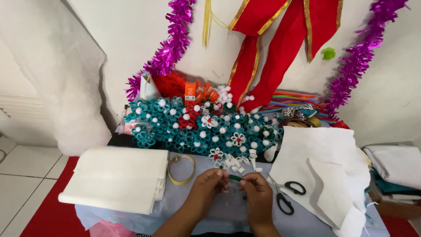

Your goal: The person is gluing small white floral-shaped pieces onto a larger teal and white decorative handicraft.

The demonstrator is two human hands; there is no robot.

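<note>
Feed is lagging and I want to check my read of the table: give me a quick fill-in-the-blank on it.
1. Both hands pinch a small ____ strip between their fingers.
2. The black-handled scissors lie to the ____ of the right hand.
3. The folded white fabric lies to the ____ of the left hand.

Missing words: green; right; left

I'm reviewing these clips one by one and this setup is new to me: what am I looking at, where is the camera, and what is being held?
There is no machine here: one camera on a person's head looks down at their bare hands. The left hand and right hand together pinch a small green strip over a table. Around them lie black scissors, folded white cloth, a tape ring and white sheets. Behind is a pile of teal flowers; purple tinsel and red ribbon hang on the wall.
</note>
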